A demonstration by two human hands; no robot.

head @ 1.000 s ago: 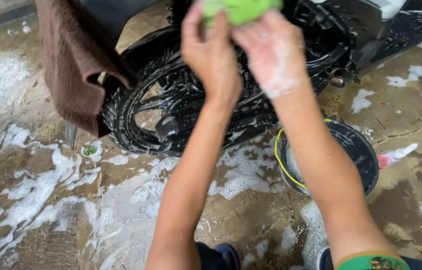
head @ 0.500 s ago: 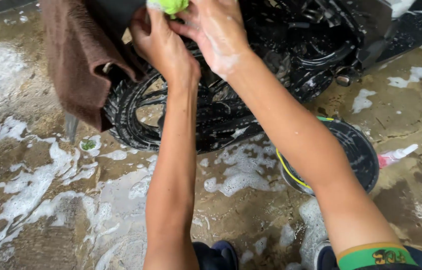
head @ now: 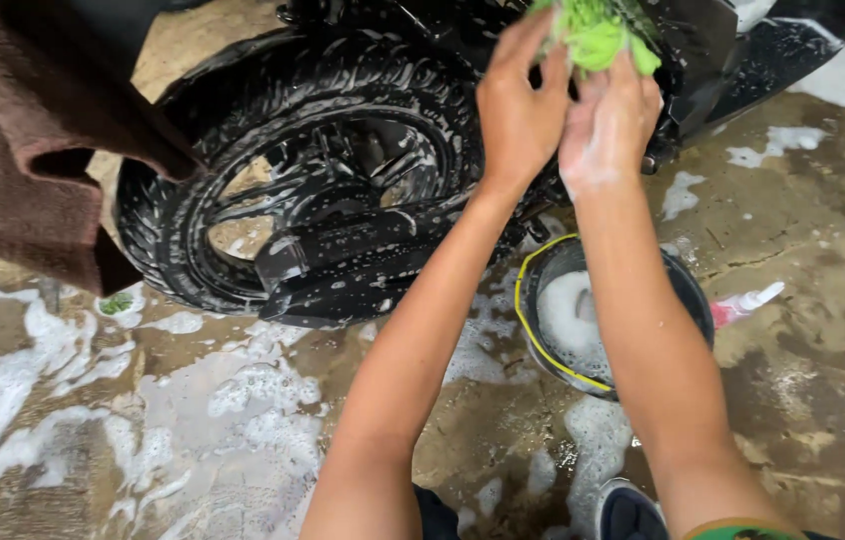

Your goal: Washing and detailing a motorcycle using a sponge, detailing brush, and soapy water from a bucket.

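— Green, wasn't it, the thing in the hands?

— Yes, a bright green fuzzy washing cloth, bunched up at the top of the view. Both hands gripped it together: the left hand had its fingers curled onto the cloth's left side, and the soapy right hand clutched it from below and the right.

— Where was the cloth, relative to the bike?

— Held up in front of the dark bodywork, just right of the black, suds-covered rear motorcycle wheel. Whether it touched the bodywork, I could not tell.

— And lower down?

— A round black bucket with a yellow rim stood on the wet, foamy concrete floor, between the two forearms, with white foam inside. A small white and pink squeeze bottle lay just beside the bucket's right side.

— Anything on the left?

— A brown towel hung there, overlapping the wheel's left edge. A dark blue shoe showed at the bottom edge.
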